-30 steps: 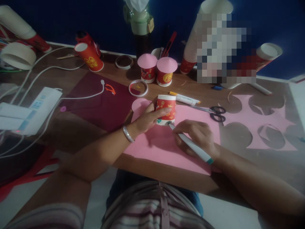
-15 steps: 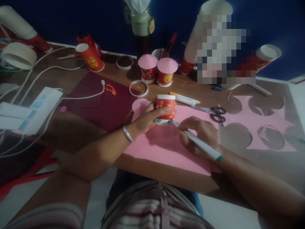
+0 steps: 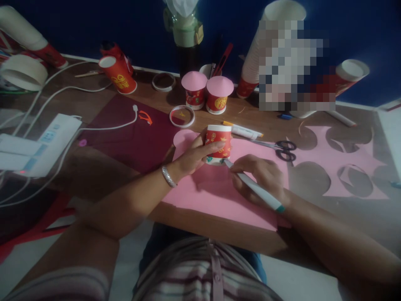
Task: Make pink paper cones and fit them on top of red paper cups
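A short red paper cup [image 3: 218, 143] with gold print is in my left hand [image 3: 196, 154], the thumb across its front and the other fingers mostly hidden behind it. Dark green marks show on the cup's white lower band. My right hand [image 3: 258, 177] is closed around a white marker pen [image 3: 261, 191] with a green end. The pen's tip is at the cup's lower right edge, apparently touching it. Under both hands lies a pink paper sheet [image 3: 219, 200], with a pink paper disc [image 3: 183, 139] near its left corner.
Two red cups with pink cone tops [image 3: 221, 87] stand behind. Scissors [image 3: 284, 150], an orange-ended marker [image 3: 242, 131] and cut pink paper [image 3: 344, 159] lie to the right. A tape roll [image 3: 182, 116], dark red sheet [image 3: 131, 133] and white power strip [image 3: 53, 144] with cables are leftward.
My right hand and the marker have shifted slightly left, bringing the tip further onto the cup's lower band. The cup and my left hand have hardly moved.
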Action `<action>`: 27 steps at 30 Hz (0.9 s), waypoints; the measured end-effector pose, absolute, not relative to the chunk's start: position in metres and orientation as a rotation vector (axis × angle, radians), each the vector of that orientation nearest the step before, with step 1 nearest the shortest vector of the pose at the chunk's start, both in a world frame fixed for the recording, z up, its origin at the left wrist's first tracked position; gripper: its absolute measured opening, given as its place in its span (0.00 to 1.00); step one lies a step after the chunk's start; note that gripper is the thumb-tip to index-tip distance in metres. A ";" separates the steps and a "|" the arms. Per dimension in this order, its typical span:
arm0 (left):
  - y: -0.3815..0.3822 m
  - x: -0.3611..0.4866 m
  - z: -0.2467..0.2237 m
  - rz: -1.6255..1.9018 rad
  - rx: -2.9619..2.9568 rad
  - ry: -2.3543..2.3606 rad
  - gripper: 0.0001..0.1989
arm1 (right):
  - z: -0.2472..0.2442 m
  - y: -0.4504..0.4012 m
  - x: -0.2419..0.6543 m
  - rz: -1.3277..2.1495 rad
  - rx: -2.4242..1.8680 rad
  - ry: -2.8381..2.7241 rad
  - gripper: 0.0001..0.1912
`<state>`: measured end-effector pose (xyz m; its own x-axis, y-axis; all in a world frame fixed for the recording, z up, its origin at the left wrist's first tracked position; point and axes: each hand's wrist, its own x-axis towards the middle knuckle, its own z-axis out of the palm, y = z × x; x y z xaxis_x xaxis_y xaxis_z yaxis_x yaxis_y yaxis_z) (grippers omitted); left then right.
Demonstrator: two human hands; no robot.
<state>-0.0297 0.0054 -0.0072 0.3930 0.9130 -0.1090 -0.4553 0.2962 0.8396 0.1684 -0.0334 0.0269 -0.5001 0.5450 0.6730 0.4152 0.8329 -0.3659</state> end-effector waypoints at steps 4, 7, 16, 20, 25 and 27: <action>0.006 -0.029 -0.008 1.013 0.816 0.656 0.28 | 0.027 -0.033 0.167 0.196 -0.694 -2.167 0.08; 0.006 -0.030 -0.009 1.011 0.821 0.649 0.28 | 0.027 -0.034 0.167 0.195 -0.695 -2.170 0.08; 0.006 -0.030 -0.009 1.002 0.849 0.640 0.28 | 0.027 -0.033 0.167 0.196 -0.701 -2.161 0.08; 0.006 -0.031 -0.011 0.999 0.858 0.629 0.26 | 0.027 -0.033 0.168 0.203 -0.698 -2.164 0.08; 0.006 -0.032 -0.013 0.982 0.837 0.627 0.25 | 0.029 -0.033 0.168 0.210 -0.713 -2.168 0.07; 0.006 -0.032 -0.013 0.981 0.826 0.626 0.25 | 0.029 -0.033 0.168 0.204 -0.718 -2.163 0.07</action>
<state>-0.0320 0.0059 -0.0131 0.4304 0.8978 -0.0931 -0.4626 0.3080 0.8313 0.1684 -0.0327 0.0288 -0.4940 0.5587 0.6662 0.4244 0.8237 -0.3761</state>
